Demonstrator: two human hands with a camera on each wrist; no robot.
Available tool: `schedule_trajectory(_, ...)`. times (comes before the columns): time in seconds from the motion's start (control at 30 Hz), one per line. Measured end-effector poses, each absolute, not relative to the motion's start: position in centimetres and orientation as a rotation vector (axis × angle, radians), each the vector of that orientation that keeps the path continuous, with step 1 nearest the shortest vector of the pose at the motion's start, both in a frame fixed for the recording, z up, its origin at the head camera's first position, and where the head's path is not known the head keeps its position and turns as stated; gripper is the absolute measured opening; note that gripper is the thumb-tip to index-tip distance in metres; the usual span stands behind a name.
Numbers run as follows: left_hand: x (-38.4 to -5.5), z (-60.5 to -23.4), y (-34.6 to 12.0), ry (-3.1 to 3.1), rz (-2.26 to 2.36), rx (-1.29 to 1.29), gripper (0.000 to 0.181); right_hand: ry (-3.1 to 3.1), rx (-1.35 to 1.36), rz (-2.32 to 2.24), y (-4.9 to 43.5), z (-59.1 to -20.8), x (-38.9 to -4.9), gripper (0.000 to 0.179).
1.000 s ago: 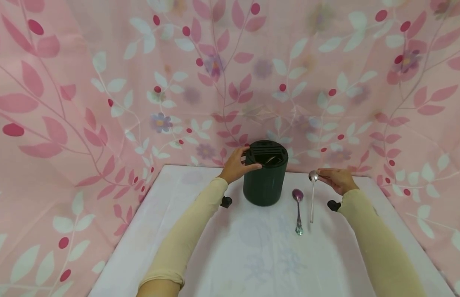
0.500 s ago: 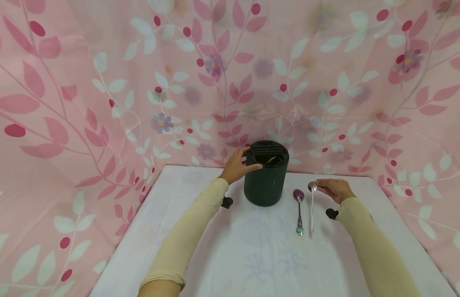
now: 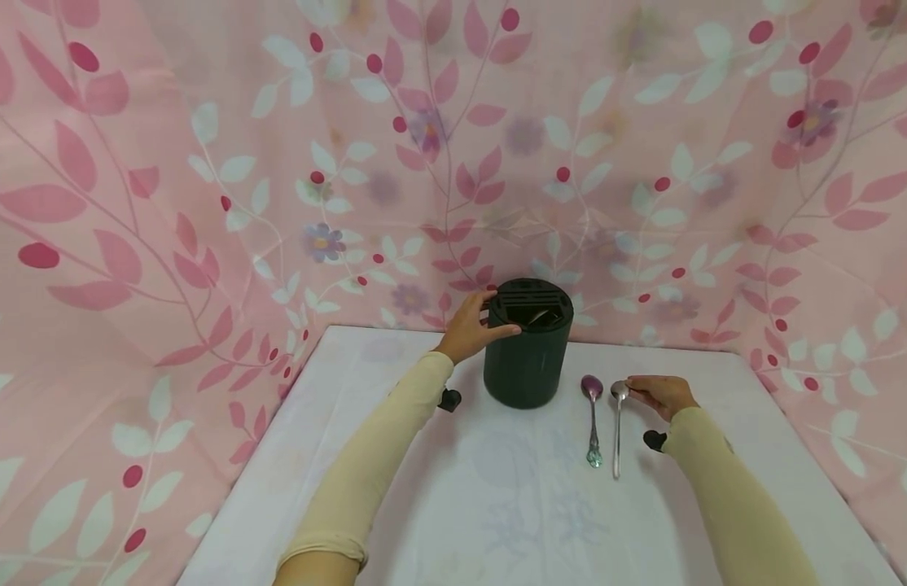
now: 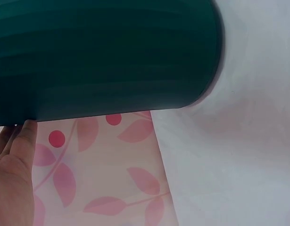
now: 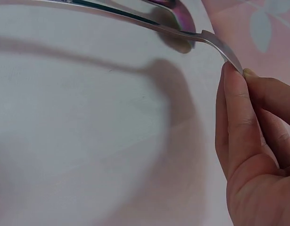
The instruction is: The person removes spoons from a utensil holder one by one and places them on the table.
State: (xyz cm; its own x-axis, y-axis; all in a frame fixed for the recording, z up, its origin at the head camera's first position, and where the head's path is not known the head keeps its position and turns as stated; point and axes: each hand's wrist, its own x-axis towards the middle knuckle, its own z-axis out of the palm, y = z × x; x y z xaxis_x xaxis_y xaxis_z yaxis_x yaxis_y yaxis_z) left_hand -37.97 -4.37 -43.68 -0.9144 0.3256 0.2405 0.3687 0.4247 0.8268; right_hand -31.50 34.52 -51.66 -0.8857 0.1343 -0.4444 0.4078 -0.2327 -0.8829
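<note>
A dark green utensil holder [image 3: 527, 370] with a slotted black top stands upright near the back of the table. My left hand [image 3: 468, 330] grips its upper left side, thumb at the front of the rim. In the right wrist view, my right hand [image 5: 258, 141] pinches the bowl edge of a silver spoon [image 5: 224, 47] between thumb and fingers. The spoon's handle points toward me in the head view, close over the table. Just left of it lies a purple spoon [image 3: 592, 415] with an ornate greenish handle end. Green holder wall [image 4: 107, 56] fills much of the left wrist view.
A white cloth covers the table [image 3: 497, 505]. Pink floral curtain [image 3: 395, 179] hangs close behind and along both sides. Something shiny sits inside the holder's opening. Small black pieces [image 3: 655, 440] show by each wrist.
My right hand has lowered the silver spoon toward me and the table, so it now lies almost level with the purple spoon. The left hand and the holder have stayed in place.
</note>
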Motion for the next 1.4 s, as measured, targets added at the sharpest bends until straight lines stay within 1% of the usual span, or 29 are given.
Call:
schedule_trajectory(0.17, -37.9, -43.7, -4.3, -2.616, -1.535, -0.646, 0.104, 1.869, 0.705, -2.218, 34.7, -52.7, -31.5, 0.014)
schedule_trajectory(0.33, -37.8, -43.6, -4.3, -2.606, -1.537, -0.66, 0.105, 1.95, 0.739, -2.157, 34.8, -53.1, -31.8, 0.007)
schedule_trajectory(0.43, -37.8, -43.5, -4.4, -2.6, -1.539, -0.666, 0.105, 1.971, 0.717, -2.146, 34.9, -53.1, -32.0, 0.011)
schedule_trajectory(0.67, -38.0, -43.4, -4.4, -2.59, -1.54, -0.666, 0.102, 1.974, 0.716, -2.21, 34.7, -53.0, -32.9, 0.01)
schedule_trajectory(0.83, -38.0, -43.5, -4.4, -2.582, -1.541, -0.658, 0.102, 1.981, 0.737, -2.214, 34.5, -53.5, -33.4, 0.014)
schedule_trajectory(0.97, -38.1, -43.6, -4.4, -2.585, -1.534, -0.656, 0.101, 1.974, 0.775, -2.219, 34.4, -54.0, -33.5, 0.013)
schedule_trajectory(1.2, -38.0, -43.6, -4.5, -2.589, -1.531, -0.655, 0.099, 1.991, 0.739, -2.29, 33.9, -54.9, -33.6, 0.011)
schedule_trajectory(1.33, -38.0, -43.7, -4.4, -2.595, -1.535, -0.655, 0.1, 2.025, 0.773, -2.282, 33.7, -55.1, -33.8, 0.011)
schedule_trajectory(1.4, -38.0, -43.7, -4.4, -2.599, -1.539, -0.655, 0.1, 2.021, 0.794, -2.287, 33.6, -55.1, -33.9, 0.014)
